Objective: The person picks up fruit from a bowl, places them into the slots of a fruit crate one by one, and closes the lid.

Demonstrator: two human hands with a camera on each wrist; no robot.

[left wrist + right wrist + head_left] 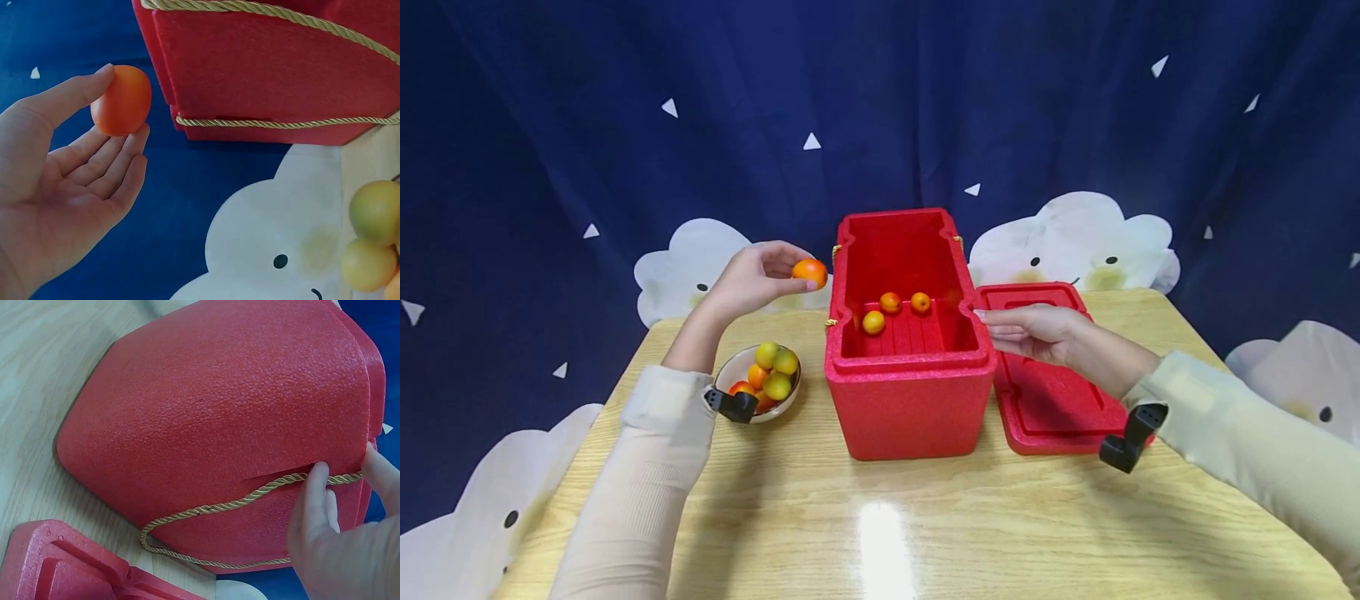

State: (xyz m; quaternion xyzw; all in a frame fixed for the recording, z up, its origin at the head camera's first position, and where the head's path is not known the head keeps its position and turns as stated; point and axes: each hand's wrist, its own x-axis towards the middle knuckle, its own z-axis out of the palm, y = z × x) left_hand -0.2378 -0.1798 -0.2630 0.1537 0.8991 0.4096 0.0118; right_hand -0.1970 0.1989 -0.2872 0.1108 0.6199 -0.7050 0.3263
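My left hand [760, 271] pinches a smooth orange-red fruit [810, 272] between thumb and fingertips, just left of the rim of a red foam box [910, 417]. In the left wrist view the fruit [122, 100] sits at the thumb tip, with the other fingers loosely bent below it. Inside the open box lie a yellow fruit [873, 322] and two orange fruits [921, 302]. My right hand [1033, 327] rests against the box's right side at the rim. In the right wrist view, its fingertips [320, 470] lie by the gold rope handle [250, 499].
Left of the box, a bowl [733, 367] holds several green-yellow and orange fruits. The red lid [1052, 429] lies on the wooden table [790, 533], right of the box and under my right forearm. A dark blue curtain [880, 100] with white clouds hangs behind.
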